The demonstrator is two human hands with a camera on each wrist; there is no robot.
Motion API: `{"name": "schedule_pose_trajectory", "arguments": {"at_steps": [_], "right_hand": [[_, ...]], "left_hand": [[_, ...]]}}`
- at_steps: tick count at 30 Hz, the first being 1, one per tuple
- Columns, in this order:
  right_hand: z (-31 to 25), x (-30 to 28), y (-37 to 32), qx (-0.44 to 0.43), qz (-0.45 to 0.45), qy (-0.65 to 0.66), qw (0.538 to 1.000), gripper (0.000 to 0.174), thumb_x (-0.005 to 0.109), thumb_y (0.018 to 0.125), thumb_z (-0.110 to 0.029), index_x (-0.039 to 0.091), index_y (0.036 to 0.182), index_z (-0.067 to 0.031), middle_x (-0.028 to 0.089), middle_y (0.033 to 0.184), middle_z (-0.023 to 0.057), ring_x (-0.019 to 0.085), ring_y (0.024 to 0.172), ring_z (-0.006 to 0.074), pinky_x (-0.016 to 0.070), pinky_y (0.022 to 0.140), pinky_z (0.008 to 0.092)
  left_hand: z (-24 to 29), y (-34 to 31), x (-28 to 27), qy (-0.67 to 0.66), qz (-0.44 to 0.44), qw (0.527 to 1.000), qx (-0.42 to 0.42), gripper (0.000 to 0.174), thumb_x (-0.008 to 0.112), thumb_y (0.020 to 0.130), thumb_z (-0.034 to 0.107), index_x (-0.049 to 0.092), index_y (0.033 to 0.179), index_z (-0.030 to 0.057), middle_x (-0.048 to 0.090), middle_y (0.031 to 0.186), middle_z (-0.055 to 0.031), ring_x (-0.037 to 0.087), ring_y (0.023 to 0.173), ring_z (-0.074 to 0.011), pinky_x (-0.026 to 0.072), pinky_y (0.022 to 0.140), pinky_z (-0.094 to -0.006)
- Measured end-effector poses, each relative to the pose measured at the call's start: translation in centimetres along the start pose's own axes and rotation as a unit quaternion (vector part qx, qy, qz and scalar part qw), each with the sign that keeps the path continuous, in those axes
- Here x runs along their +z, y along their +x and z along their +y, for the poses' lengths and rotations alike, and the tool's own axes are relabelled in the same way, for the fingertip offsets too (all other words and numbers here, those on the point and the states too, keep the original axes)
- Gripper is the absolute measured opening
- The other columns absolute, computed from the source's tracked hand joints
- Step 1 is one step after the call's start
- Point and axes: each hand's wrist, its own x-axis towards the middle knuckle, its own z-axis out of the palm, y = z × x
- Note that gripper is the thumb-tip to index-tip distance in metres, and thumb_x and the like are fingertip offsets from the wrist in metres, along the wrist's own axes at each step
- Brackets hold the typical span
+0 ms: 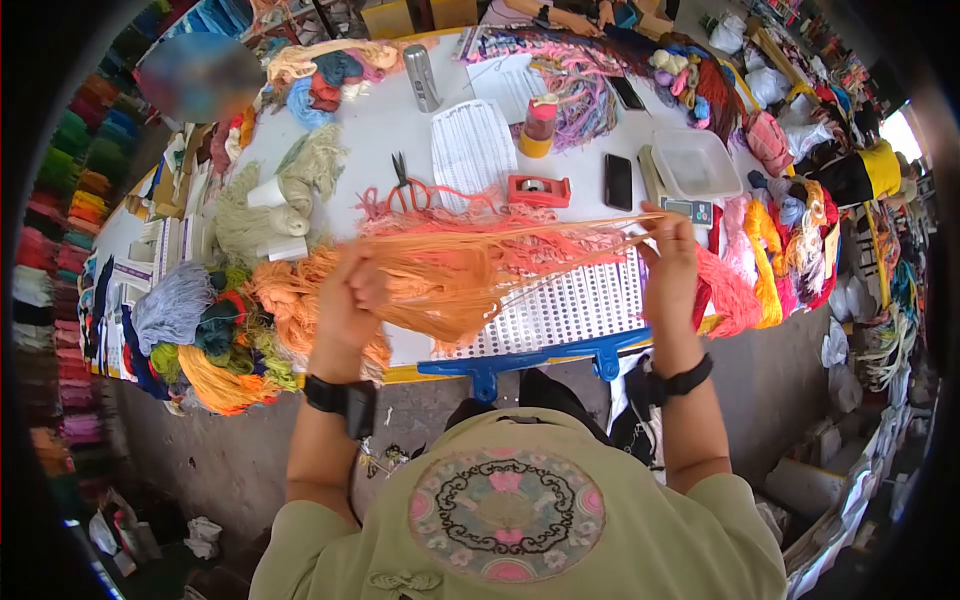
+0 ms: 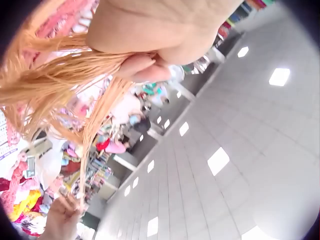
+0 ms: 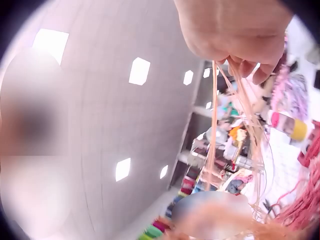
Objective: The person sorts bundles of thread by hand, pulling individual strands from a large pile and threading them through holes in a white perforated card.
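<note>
A loose hank of orange yarn (image 1: 440, 285) stretches between my two hands above the table. My left hand (image 1: 352, 290) grips its thick end, and in the left wrist view the strands (image 2: 60, 75) run out from under the curled fingers. Off to the right, my right hand (image 1: 672, 262) pinches a few thin strands drawn out taut from the hank. Those strands (image 3: 214, 115) hang from the fingertips in the right wrist view. Under the yarn lie coral-pink yarn (image 1: 560, 245) and a white sheet printed with dots (image 1: 570, 310).
Black scissors (image 1: 402, 178), a red tape dispenser (image 1: 540, 190), a phone (image 1: 618, 182) and printed paper (image 1: 472, 145) lie farther back. A clear plastic tub (image 1: 697, 163) stands by a small scale (image 1: 688, 210). Coloured yarn bundles (image 1: 175, 305) crowd both ends; a blue clamp (image 1: 545, 360) sits along the front edge.
</note>
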Motion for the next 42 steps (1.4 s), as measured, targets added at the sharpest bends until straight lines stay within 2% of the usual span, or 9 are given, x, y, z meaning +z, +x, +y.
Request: {"name": "schedule_pose_trajectory", "arguments": {"at_steps": [5, 11, 13, 16, 18, 19, 20, 25, 42], "right_hand": [[7.7, -14.9, 5.0, 0.210, 0.062, 0.296, 0.930, 0.011, 0.046, 0.096, -0.012, 0.049, 0.085, -0.0124, 0.051, 0.070, -0.0001, 0.052, 0.064, 0.0139, 0.0508, 0.070, 0.0302], [10.8, -34.5, 12.2, 0.181, 0.219, 0.069, 0.956, 0.015, 0.047, 0.087, -0.010, 0.043, 0.073, -0.0130, 0.038, 0.060, -0.0021, 0.035, 0.043, 0.0106, 0.0300, 0.040, 0.0280], [7.3, -34.8, 13.3, 0.089, 0.337, -0.106, 0.931, 0.009, 0.048, 0.088, -0.014, 0.052, 0.081, -0.0101, 0.046, 0.064, 0.0003, 0.044, 0.050, 0.0137, 0.0337, 0.045, 0.0300], [8.9, -36.4, 15.9, -0.037, 0.430, -0.262, 0.863, 0.016, 0.046, 0.090, -0.018, 0.058, 0.094, -0.0083, 0.054, 0.072, 0.0036, 0.051, 0.061, 0.0169, 0.0404, 0.054, 0.0311], [14.6, -39.7, 17.4, -0.147, 0.257, -0.566, 0.769, 0.020, 0.045, 0.092, -0.020, 0.059, 0.100, -0.0077, 0.055, 0.078, 0.0042, 0.052, 0.069, 0.0174, 0.0443, 0.064, 0.0300], [14.7, -35.2, 16.0, -0.068, 0.117, -0.532, 0.836, 0.018, 0.044, 0.093, -0.018, 0.057, 0.099, -0.0072, 0.053, 0.079, 0.0035, 0.051, 0.070, 0.0148, 0.0443, 0.067, 0.0277], [17.2, -29.8, 14.4, -0.080, 0.096, -0.330, 0.936, 0.018, 0.043, 0.094, -0.017, 0.057, 0.098, -0.0069, 0.051, 0.079, 0.0005, 0.049, 0.070, 0.0124, 0.0430, 0.067, 0.0268], [25.2, -12.0, 5.8, 0.105, -0.243, -0.437, 0.860, 0.031, 0.043, 0.096, -0.038, 0.055, 0.107, -0.0112, 0.063, 0.071, 0.0107, 0.062, 0.067, 0.0269, 0.0470, 0.062, 0.0418], [28.4, -2.4, 1.7, 0.015, -0.424, -0.431, 0.796, 0.015, 0.051, 0.093, -0.027, 0.045, 0.100, -0.0149, 0.062, 0.065, 0.0142, 0.062, 0.060, 0.0360, 0.0481, 0.053, 0.0475]], "left_hand": [[3.1, 2.9, -15.0, -0.184, 0.150, 0.971, 0.017, 0.017, 0.042, 0.098, 0.014, 0.050, 0.084, 0.0087, 0.031, 0.059, 0.0062, 0.030, 0.048, -0.0057, 0.0247, 0.040, -0.0199], [9.2, 0.8, -23.9, -0.080, 0.359, 0.917, 0.152, 0.023, 0.037, 0.100, 0.015, 0.044, 0.078, 0.0129, 0.028, 0.059, 0.0055, 0.024, 0.049, -0.0083, 0.0210, 0.042, -0.0232], [10.3, 1.1, -33.4, -0.081, 0.169, 0.954, 0.234, 0.025, 0.038, 0.100, 0.016, 0.042, 0.076, 0.0133, 0.026, 0.059, 0.0059, 0.023, 0.048, -0.0083, 0.0198, 0.042, -0.0231], [8.4, 1.3, -20.7, -0.082, 0.338, 0.901, 0.259, 0.024, 0.040, 0.099, 0.016, 0.043, 0.075, 0.0125, 0.025, 0.059, 0.0073, 0.023, 0.049, -0.0075, 0.0201, 0.043, -0.0219], [4.7, 3.0, -16.8, 0.069, 0.295, 0.938, 0.167, 0.022, 0.044, 0.098, 0.018, 0.045, 0.076, 0.0136, 0.029, 0.058, 0.0087, 0.027, 0.049, -0.0056, 0.0236, 0.043, -0.0198], [0.7, 4.6, -16.6, 0.259, 0.214, 0.919, 0.206, 0.015, 0.048, 0.096, 0.020, 0.051, 0.081, 0.0158, 0.035, 0.058, 0.0103, 0.030, 0.046, -0.0026, 0.0259, 0.040, -0.0179], [-2.3, 7.7, -20.4, -0.035, -0.022, 0.999, 0.005, 0.008, 0.051, 0.094, 0.020, 0.057, 0.094, 0.0147, 0.043, 0.066, 0.0094, 0.032, 0.043, -0.0013, 0.0272, 0.038, -0.0175], [-18.5, 13.0, -4.7, 0.085, 0.139, 0.950, -0.268, 0.020, 0.060, 0.090, 0.015, 0.061, 0.108, 0.0073, 0.065, 0.100, -0.0024, 0.039, 0.050, -0.0018, 0.0246, 0.036, -0.0159], [-31.3, 16.8, -4.2, 0.591, 0.093, 0.794, -0.110, 0.031, 0.057, 0.086, 0.027, 0.063, 0.084, -0.0037, 0.061, 0.070, -0.0227, 0.063, 0.069, -0.0352, 0.0476, 0.064, -0.0411]]}}
